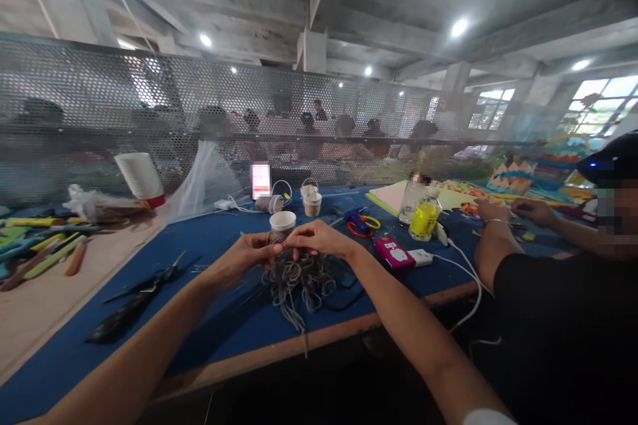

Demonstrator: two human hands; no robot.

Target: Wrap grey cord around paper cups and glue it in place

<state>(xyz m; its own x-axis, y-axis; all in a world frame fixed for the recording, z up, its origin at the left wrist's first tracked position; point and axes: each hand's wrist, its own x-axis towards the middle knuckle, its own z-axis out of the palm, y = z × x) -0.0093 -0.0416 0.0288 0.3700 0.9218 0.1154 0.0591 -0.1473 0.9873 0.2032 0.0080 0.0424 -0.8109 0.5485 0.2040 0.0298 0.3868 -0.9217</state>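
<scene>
Both my hands meet above the blue table, directly in front of a white paper cup (282,219). My left hand (253,251) is closed, thumb and fingers pinched at the cup's lower front, on what looks like grey cord. From the other side my right hand (321,239) bends down, its fingertips pinched on the cord close to the left thumb. Loose loops of grey cord (299,282) lie in a tangled heap under my hands, one end hanging over the table edge. My fingers hide the cup's lower part, so I cannot tell whether I also grip it.
Behind stand a small handled cup (312,202), a cup on its side (270,204) and a lit phone (260,179). A blue glue gun (355,219), pink box (393,254) and yellow bottle (425,219) are rightward. A black-handled tool (124,309) lies left. A co-worker's arm (498,249) rests at right.
</scene>
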